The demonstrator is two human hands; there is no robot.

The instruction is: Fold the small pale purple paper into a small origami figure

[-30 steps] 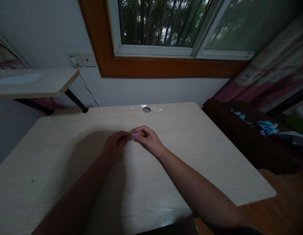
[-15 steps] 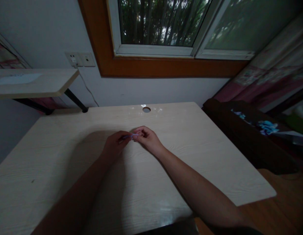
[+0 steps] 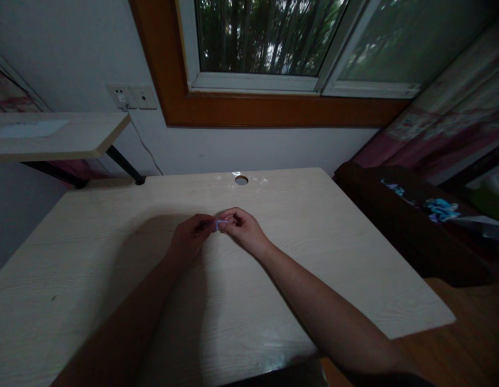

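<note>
My left hand (image 3: 191,236) and my right hand (image 3: 243,228) meet over the middle of a pale wooden desk (image 3: 112,279). Both are closed in a pinch on a small pale bluish-purple piece (image 3: 220,224) held between their fingertips. The piece is too small and dim to name. Both forearms reach in from the near edge of the desk.
A round cable hole (image 3: 241,180) sits near the desk's far edge. A raised shelf (image 3: 72,137) stands at the back left, below a wall socket (image 3: 132,98). A window (image 3: 269,37) is ahead. A dark bed frame (image 3: 411,226) with a curtain lies on the right.
The hands stay in place. The small piece looked stretched out thin between the fingertips half a second ago and now is bunched up short again.
</note>
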